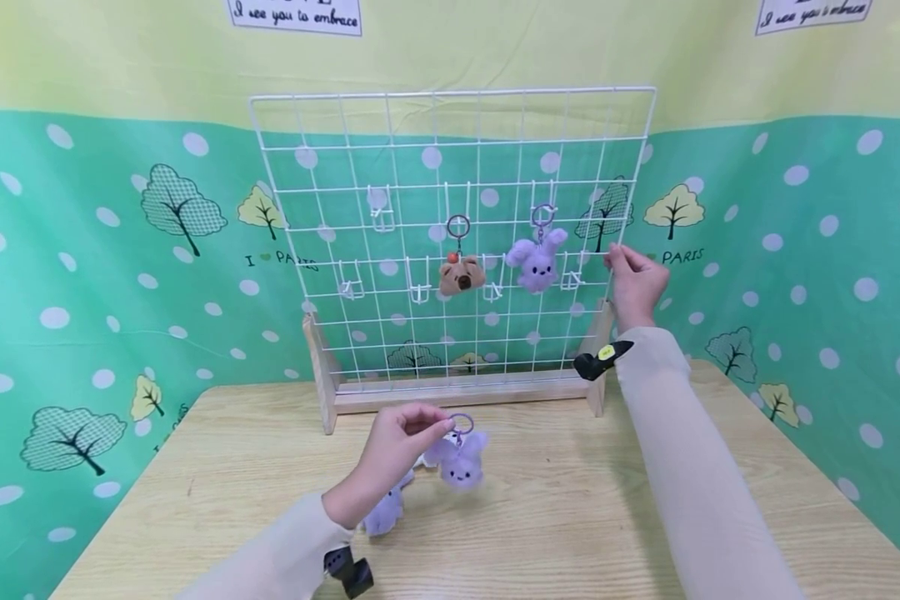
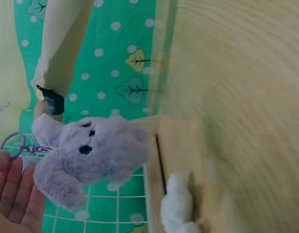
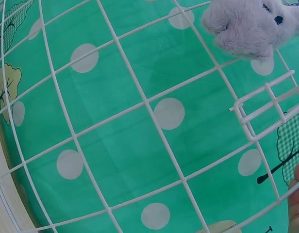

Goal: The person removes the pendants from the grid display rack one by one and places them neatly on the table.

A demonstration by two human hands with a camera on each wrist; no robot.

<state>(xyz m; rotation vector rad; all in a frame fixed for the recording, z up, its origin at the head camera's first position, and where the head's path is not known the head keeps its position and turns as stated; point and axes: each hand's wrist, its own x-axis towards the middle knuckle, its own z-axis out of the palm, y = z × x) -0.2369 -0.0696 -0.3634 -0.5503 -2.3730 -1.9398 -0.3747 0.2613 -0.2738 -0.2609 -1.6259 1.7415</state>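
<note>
My left hand pinches the metal ring of a lilac plush bunny keychain, which dangles above the table. In the left wrist view the plush bunny shows its face and ears, with a short chain leading to the ring. My right hand grips the right side of the white wire grid between thumb and fingers. In the right wrist view its fingers are partly visible at the grid's edge. Beside that hand, a second lilac bunny keychain hangs from a hook.
A brown bear keychain hangs mid-grid. Several bare hooks, such as the left hook, stick out. The grid stands in a wooden base. A lilac plush and a white plush lie on the table, partly behind my left hand.
</note>
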